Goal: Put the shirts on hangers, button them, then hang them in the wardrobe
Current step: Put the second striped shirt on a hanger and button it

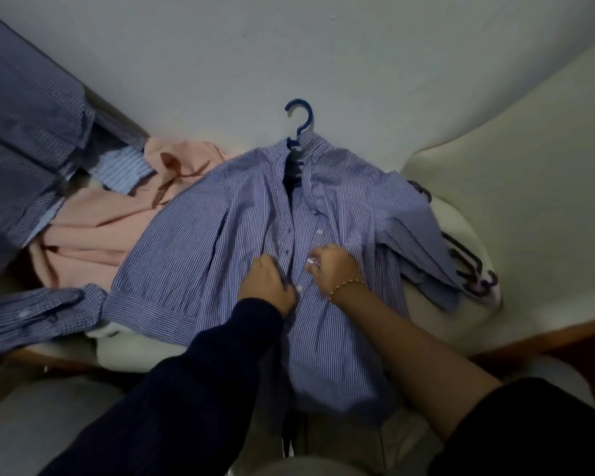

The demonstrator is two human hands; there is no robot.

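Observation:
A blue-and-white striped shirt (pixel 220 235) lies spread on a cream sofa seat, front up, on a blue hanger (pixel 301 121) whose hook sticks out past the collar. The front is open near the collar. My left hand (pixel 268 281) grips the left front edge at mid-chest, fingers curled into the cloth. My right hand (pixel 330 266) pinches the right placket beside it, close to a white button (pixel 299 288). More buttons run up the placket toward the collar.
A peach shirt (pixel 93 231) lies crumpled to the left. Dark blue checked shirts (pixel 24 132) are heaped at far left and over the front-left edge. Spare dark hangers (pixel 471 266) lie at right, beside the cream sofa arm (pixel 529 201). A wooden edge (pixel 547 338) borders the seat.

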